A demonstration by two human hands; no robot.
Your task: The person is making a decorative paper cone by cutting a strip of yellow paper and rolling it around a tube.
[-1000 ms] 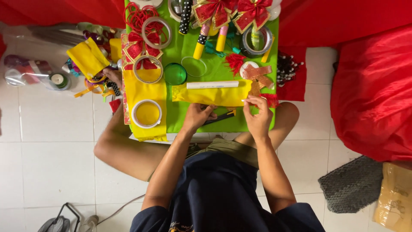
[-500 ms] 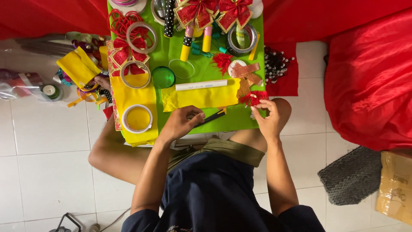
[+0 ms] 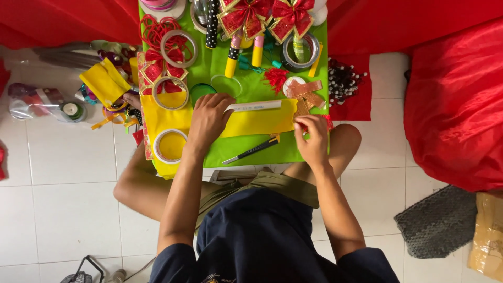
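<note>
Yellow paper (image 3: 257, 123) lies flat across the middle of a green tabletop (image 3: 251, 149) at upper centre of the frame, pinned there by a seated person's left hand (image 3: 209, 121), whose fingers spread open and press down on the sheet's left end. A white ruler (image 3: 257, 106) rests along the paper's top edge, its near tip touching that hand's fingers. At the sheet's right end, the right hand (image 3: 313, 137) is curled, its fingertips pinching the corner of the paper beside a scrap of glittery orange ribbon (image 3: 306, 94).

Just below the paper, a black-and-yellow craft knife (image 3: 251, 150) lies slanted on the green surface, untouched, between the two forearms. Left of the pressing hand sit a roll of clear tape (image 3: 170, 145) on another yellow sheet (image 3: 157, 118) and a second tape roll (image 3: 170, 93) above it. A green round lid (image 3: 200, 93) shows just above the left hand.

Farther up the table stand two red bows with gold trim (image 3: 264, 15), a grey tape roll (image 3: 298, 52) and yellow tubes (image 3: 233, 60). Red cloth (image 3: 453, 105) heaps at the right of the frame, over white floor tiles (image 3: 68, 209).
</note>
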